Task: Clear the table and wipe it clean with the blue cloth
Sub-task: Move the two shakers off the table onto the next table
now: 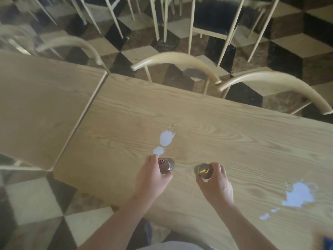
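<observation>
My left hand (153, 175) curls round one shaker (164, 166), my right hand (214, 183) round the other shaker (204, 171); both should lift straight off the table (234, 134), clear of the white spills (166, 138); blue cloth (328, 242) at the table's right edge.

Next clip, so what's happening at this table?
A person stands at a light wooden table, each hand gripping a small metal-topped shaker: left hand on the one with holes in its cap, right hand on the other. Two white spills remain, one beyond the left hand, one at the right. No wiping yet.
</observation>
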The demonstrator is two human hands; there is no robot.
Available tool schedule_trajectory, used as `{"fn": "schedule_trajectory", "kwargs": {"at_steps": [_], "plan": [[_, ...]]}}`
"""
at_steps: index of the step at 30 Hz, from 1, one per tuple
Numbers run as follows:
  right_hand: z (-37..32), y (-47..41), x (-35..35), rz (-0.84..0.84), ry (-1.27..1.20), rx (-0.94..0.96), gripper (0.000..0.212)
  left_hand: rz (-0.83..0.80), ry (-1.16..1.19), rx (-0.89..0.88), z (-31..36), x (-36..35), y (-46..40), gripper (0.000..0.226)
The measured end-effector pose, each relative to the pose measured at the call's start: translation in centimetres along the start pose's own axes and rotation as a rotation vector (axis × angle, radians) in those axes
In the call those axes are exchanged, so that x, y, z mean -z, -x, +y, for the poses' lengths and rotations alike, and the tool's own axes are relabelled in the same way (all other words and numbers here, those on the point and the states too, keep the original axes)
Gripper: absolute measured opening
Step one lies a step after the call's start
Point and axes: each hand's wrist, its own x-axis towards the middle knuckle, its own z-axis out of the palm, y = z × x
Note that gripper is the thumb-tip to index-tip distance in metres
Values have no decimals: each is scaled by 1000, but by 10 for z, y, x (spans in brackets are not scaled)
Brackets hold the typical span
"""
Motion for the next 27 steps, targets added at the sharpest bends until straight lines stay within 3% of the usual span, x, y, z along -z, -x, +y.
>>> {"fn": "schedule_trajectory", "kwargs": {"at_steps": [14,22,27], "plan": [[-165,153,-105,-58,120,370,48,173,194,51,-224,143,111,53],[-260,219,-183,-146,123,488,51,292,502,307,-332,197,147,60],[-307,233,-214,-238,130,505,45,393,536,401,-379,215,149,58]]}}
